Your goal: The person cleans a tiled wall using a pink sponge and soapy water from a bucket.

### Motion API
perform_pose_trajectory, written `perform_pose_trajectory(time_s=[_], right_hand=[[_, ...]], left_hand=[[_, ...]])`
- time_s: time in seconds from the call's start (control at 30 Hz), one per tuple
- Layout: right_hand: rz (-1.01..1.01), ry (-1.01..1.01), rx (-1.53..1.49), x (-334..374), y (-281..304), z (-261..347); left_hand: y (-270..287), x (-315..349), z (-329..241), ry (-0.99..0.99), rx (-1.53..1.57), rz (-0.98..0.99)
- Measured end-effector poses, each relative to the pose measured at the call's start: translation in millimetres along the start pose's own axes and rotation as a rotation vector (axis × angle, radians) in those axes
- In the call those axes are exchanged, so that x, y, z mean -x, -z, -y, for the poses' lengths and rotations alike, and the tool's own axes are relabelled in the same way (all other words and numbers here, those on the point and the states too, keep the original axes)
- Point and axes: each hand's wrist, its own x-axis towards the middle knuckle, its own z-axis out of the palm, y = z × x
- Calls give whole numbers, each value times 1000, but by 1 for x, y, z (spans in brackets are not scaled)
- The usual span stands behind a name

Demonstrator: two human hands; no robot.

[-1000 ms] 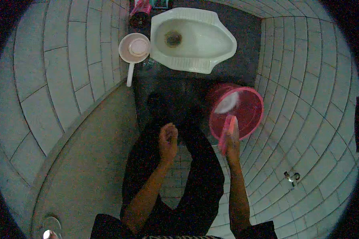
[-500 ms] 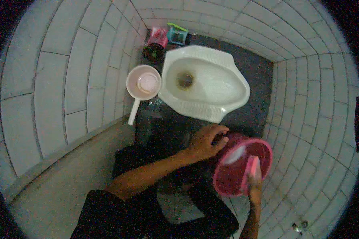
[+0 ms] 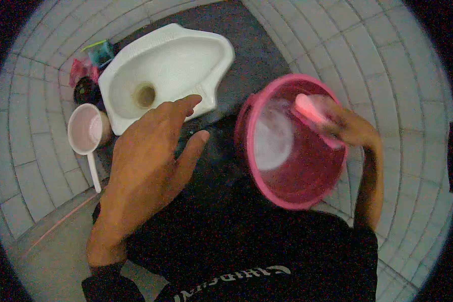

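1. The right hand (image 3: 345, 125) is between 2 and 3 o'clock from the centre of the view, its fingers narrowed round a pink block (image 3: 309, 107); blur hides where each finger sits
2. The pink block is at 2 o'clock, over the mouth of the pink bucket (image 3: 307, 173), toward the bucket's own 1 o'clock; whether it touches the inner wall I cannot tell
3. The bucket fills 3 o'clock, and a whitish round patch (image 3: 273, 146) shows inside it at its own 9 o'clock
4. The left hand (image 3: 151, 151) is at 9 o'clock, back upward, fingers stretched toward 2 o'clock with the thumb spread wide from them, nothing visible in its grip
5. The white squat toilet (image 3: 186, 55) lies at 11 o'clock; the left fingertips overlap its near edge, but contact cannot be told
6. A pale dipper (image 3: 80, 131) is farther out at 9 o'clock, just beside the toilet, its handle toward 6 o'clock
7. Near 10 o'clock are a pink packet (image 3: 80, 72), a blue-green packet (image 3: 101, 55) and a dark round item (image 3: 85, 91)
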Motion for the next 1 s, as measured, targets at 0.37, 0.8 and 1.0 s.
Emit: perform_pose_trajectory(time_s=[0.37, 0.8, 1.0], right_hand=[[206, -209, 121, -78, -123, -29], [253, -353, -466, -122, -208, -130], [215, -439, -691, -117, -196, -197]], left_hand=[[-12, 31, 39, -44, -242, 240], [-26, 30, 20, -52, -194, 471], [-22, 31, 26, 35, -165, 480]])
